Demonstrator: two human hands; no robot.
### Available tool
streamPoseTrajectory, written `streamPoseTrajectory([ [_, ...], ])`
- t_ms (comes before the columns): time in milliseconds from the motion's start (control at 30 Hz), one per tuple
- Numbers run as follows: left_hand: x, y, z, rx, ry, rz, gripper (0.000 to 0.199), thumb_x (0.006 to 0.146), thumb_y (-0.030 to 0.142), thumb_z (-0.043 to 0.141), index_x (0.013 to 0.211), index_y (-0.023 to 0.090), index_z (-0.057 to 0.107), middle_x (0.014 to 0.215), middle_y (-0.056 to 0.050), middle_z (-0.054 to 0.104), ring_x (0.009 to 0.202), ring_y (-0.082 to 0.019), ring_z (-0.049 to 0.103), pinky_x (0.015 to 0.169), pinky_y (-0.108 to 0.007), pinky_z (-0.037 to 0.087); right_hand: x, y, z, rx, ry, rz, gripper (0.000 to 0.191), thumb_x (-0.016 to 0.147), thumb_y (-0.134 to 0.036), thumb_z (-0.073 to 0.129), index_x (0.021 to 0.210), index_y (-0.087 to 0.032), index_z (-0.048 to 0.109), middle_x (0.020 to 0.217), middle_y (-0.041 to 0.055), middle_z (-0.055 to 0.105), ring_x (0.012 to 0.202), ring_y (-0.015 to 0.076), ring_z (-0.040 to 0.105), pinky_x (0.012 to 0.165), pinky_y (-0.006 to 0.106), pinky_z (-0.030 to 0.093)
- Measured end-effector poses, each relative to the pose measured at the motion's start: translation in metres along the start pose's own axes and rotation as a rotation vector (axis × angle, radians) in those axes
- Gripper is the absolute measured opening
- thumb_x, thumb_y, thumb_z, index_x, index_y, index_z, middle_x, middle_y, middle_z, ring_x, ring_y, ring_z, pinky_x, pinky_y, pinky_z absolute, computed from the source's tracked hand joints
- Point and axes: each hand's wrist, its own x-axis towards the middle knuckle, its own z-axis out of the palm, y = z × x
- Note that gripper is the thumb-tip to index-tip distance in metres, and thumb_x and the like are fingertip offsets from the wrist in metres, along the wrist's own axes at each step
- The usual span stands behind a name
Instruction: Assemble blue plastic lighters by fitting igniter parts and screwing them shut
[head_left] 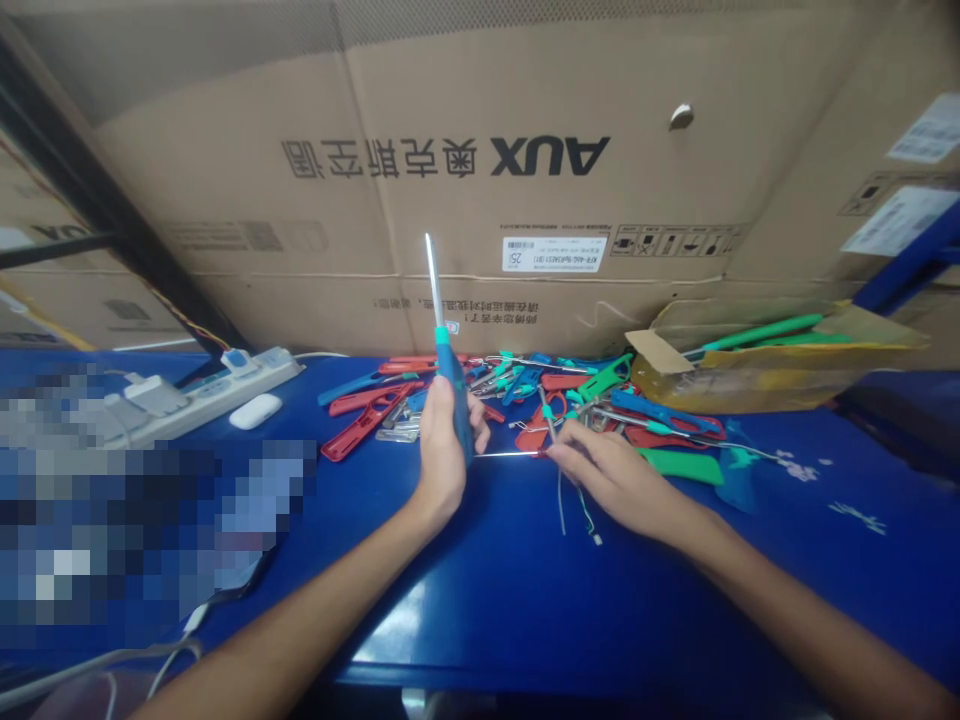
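Observation:
My left hand is wrapped round the blue handle of a long-neck lighter, held upright. Its metal neck points up from a green collar. My right hand pinches a thin screwdriver whose shaft runs left to the lighter's handle; the tip is hidden there. Beside the right fingers a metal tube with a green collar sticks up, and thin wires hang below; whether the hand grips these too is unclear. Behind both hands lie loose red handle shells, blue and green ones, and metal necks.
An open cardboard box with green parts stands at the right rear. A white power strip and a white earbud case lie left on the blue table. Large cartons wall off the back. Small white pieces lie right.

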Motion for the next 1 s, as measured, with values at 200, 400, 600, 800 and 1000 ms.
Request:
streamPoseTrajectory([
  [200, 0.0014, 0.0014, -0.0003, 0.001, 0.007, 0.016, 0.051, 0.098, 0.064, 0.043, 0.075, 0.019, 0.044, 0.062, 0.004, 0.046, 0.039, -0.006, 0.041, 0.038, -0.019, 0.029, 0.0001, 0.0007, 0.0010, 0.047, 0.044, -0.090, 0.021, 0.103, -0.043, 0.047, 0.100, -0.023, 0.053, 0.095, 0.0040, 0.068, 0.087, 0.0188, 0.065, 0.079, 0.032, 0.051],
  [400, -0.0017, -0.0003, 0.0008, -0.008, -0.007, -0.040, 0.052, 0.098, 0.064, 0.044, 0.075, 0.018, 0.047, 0.063, 0.004, 0.048, 0.043, -0.006, 0.043, 0.040, -0.018, 0.031, -0.0013, -0.0025, -0.0011, -0.029, 0.036, -0.025, 0.028, 0.104, -0.047, 0.041, 0.112, -0.023, 0.054, 0.096, 0.0048, 0.069, 0.083, 0.0192, 0.066, 0.075, 0.033, 0.050],
  [600, -0.0021, -0.0016, -0.0008, 0.008, -0.053, -0.048, 0.055, 0.099, 0.066, 0.039, 0.076, 0.017, 0.052, 0.063, 0.002, 0.052, 0.042, -0.007, 0.045, 0.041, -0.020, 0.033, -0.0019, -0.0005, 0.0028, -0.060, 0.105, -0.180, 0.024, 0.104, -0.044, 0.044, 0.102, -0.023, 0.054, 0.100, 0.0071, 0.071, 0.090, 0.0197, 0.068, 0.077, 0.030, 0.049],
  [800, -0.0062, 0.0046, 0.0042, -0.002, -0.056, -0.023, 0.049, 0.098, 0.065, 0.044, 0.081, 0.019, 0.050, 0.064, 0.004, 0.051, 0.042, -0.008, 0.046, 0.041, -0.020, 0.034, -0.0019, 0.0001, -0.0049, -0.159, 0.020, -0.123, 0.028, 0.103, -0.048, 0.044, 0.100, -0.021, 0.053, 0.084, 0.0031, 0.068, 0.065, 0.0158, 0.061, 0.062, 0.027, 0.044],
  [1000, -0.0067, 0.0046, 0.0040, 0.006, -0.044, -0.007, 0.047, 0.099, 0.062, 0.044, 0.081, 0.019, 0.048, 0.066, 0.003, 0.051, 0.042, -0.007, 0.044, 0.042, -0.020, 0.033, -0.0011, 0.0050, -0.0047, -0.201, 0.045, -0.140, 0.031, 0.103, -0.049, 0.046, 0.097, -0.022, 0.059, 0.078, 0.0018, 0.069, 0.067, 0.0168, 0.063, 0.062, 0.027, 0.042],
])
